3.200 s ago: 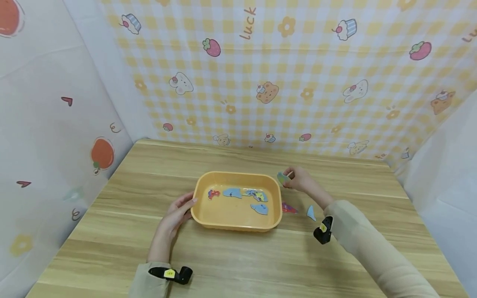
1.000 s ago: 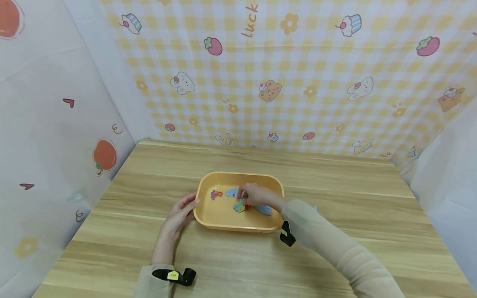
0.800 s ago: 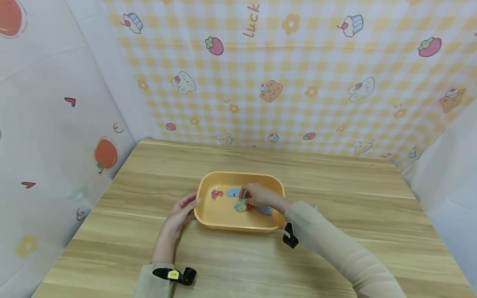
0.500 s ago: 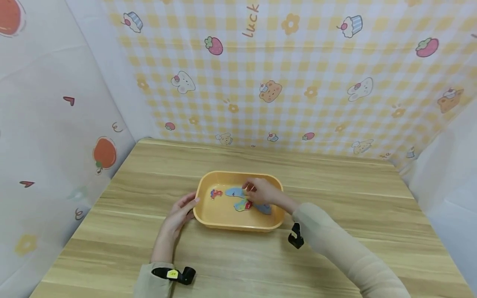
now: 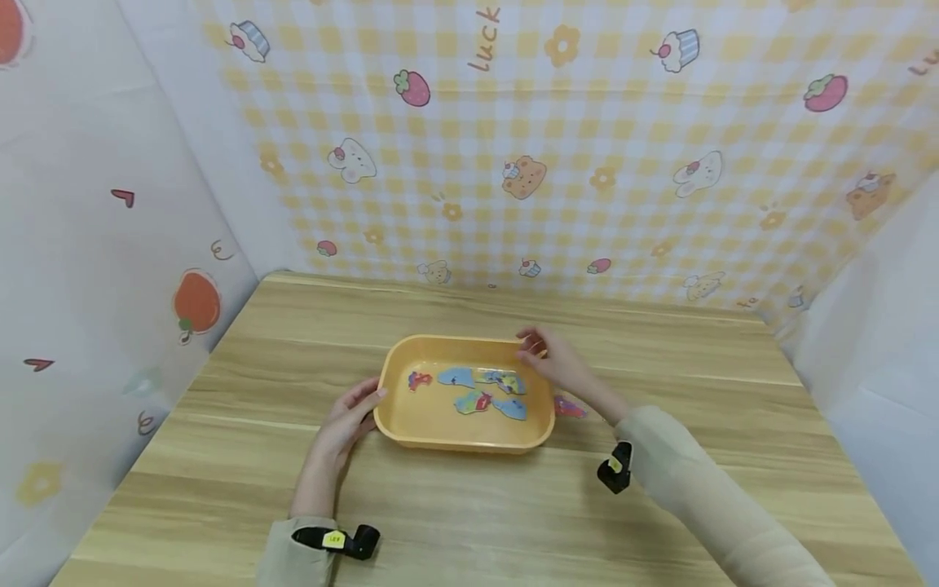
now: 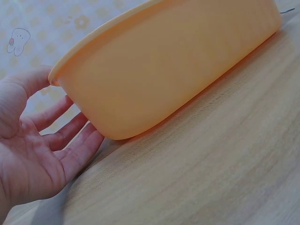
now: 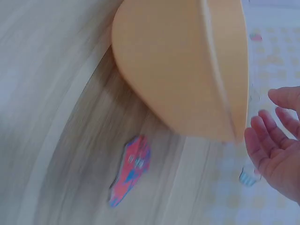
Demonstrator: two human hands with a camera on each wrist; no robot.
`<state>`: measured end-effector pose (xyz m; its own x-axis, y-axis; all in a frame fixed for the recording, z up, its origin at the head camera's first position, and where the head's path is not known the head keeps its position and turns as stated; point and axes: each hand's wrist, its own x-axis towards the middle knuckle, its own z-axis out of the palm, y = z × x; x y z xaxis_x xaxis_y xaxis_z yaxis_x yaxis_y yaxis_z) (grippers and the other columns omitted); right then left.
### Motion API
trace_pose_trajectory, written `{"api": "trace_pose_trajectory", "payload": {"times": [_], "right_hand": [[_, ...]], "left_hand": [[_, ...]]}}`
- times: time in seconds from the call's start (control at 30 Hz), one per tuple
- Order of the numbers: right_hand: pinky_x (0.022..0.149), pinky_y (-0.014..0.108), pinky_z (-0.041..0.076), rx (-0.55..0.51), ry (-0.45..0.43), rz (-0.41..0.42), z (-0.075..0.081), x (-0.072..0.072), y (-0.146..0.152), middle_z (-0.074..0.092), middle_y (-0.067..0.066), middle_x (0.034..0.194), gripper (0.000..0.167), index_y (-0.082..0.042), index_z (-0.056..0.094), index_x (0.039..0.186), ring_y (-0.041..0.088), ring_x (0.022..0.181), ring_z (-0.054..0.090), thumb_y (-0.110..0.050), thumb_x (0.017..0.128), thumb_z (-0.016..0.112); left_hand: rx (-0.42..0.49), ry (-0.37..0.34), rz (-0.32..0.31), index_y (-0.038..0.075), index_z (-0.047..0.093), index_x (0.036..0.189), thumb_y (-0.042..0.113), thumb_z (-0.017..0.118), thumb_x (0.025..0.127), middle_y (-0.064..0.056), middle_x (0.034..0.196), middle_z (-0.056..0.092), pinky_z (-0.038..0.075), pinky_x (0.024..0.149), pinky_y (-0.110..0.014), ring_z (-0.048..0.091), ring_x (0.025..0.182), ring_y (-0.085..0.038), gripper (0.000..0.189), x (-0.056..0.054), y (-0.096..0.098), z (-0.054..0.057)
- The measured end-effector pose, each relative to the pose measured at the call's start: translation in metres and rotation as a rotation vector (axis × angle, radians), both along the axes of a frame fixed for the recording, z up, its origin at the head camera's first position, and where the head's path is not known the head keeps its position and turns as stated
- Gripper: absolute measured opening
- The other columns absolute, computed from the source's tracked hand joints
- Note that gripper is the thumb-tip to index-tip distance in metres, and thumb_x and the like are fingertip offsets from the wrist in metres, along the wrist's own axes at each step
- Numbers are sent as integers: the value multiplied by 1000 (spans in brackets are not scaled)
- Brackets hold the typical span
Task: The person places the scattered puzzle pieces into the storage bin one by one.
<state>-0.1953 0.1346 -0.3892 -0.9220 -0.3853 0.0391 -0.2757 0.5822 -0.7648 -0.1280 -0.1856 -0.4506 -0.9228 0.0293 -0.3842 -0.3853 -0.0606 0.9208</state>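
The left hand [image 5: 345,420] gripped the left end of the yellow tub [image 5: 440,428], thumb at the rim and fingers against the outer wall, while the right hand [image 5: 553,357], its fingers loosely bent and holding nothing, hung by the far right corner. Printed pieces [image 5: 473,403] lay spread inside the tub, and a red piece [image 7: 131,168] lay on the wooden table [image 5: 469,514] beside its right end.

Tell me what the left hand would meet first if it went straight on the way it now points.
The left hand would probably meet the orange tray at once: its thumb rests at the rim, its fingers beside the outer wall.
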Motion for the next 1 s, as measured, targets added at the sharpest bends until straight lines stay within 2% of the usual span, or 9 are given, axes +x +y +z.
{"api": "trace_pose_trajectory", "payload": {"times": [0.17,0.33,0.53,0.63,0.77,1.0], "right_hand": [[77,38,52,37,-38,-75,-4,0,25,57,23,104,34,7,46,120,33,95,56,-8,90,53],[82,41,52,136,-115,-77,-13,0,52,53,28,107,39,12,40,121,39,99,55,-6,90,52],[85,45,50,228,-225,-96,-16,9,78,50,32,111,50,15,39,122,43,102,52,-11,86,60],[85,46,50,252,-250,-107,-20,13,89,50,34,111,54,16,39,121,43,102,52,-13,83,64],[85,46,49,302,-231,-103,-23,17,103,52,33,108,53,16,42,118,41,100,53,-13,81,67],[78,43,50,325,-161,-71,-26,25,117,57,28,97,51,19,48,108,34,87,55,-11,75,72]], "left_hand": [[2,2,6,2,34,138,25,54,91,-16,142,36,48,80,-16,54,97,-1,56,1,-1,1],[3,5,5,1,34,138,25,54,92,-17,142,36,48,79,-16,54,96,0,56,1,-2,1],[0,-1,4,0,33,138,24,54,91,-17,142,35,48,79,-17,55,95,-1,56,0,-1,2],[-3,-5,2,1,33,138,25,54,91,-17,142,35,48,80,-17,55,95,-1,57,0,-1,2],[1,-2,3,1,33,138,25,55,91,-18,142,35,48,80,-17,55,96,-2,58,0,-2,2],[-3,-4,-8,2,32,139,26,54,91,-16,143,34,49,82,-18,53,100,-4,58,0,-2,1]]}}
